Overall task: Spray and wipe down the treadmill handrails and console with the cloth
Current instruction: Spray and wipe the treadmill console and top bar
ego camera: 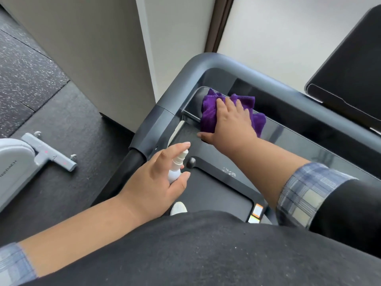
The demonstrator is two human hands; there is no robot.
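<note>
A purple cloth [210,104] lies bunched on the left end of the treadmill's dark console ledge [299,139]. My right hand [231,122] lies flat on top of it, fingers spread, pressing it against the surface. My left hand [156,180] grips a small white spray bottle [175,172] over the belt, its index finger stretched above the nozzle. The grey handrail [165,118] curves round the console's left corner, left of the cloth. The black screen [350,69] stands at the upper right.
The black running belt [208,193] runs beneath my arms, with a white shoe tip [178,208] on it. A grey and white exercise machine base [31,162] sits on the dark rubber floor at the left. A pale wall [99,48] stands close behind the handrail corner.
</note>
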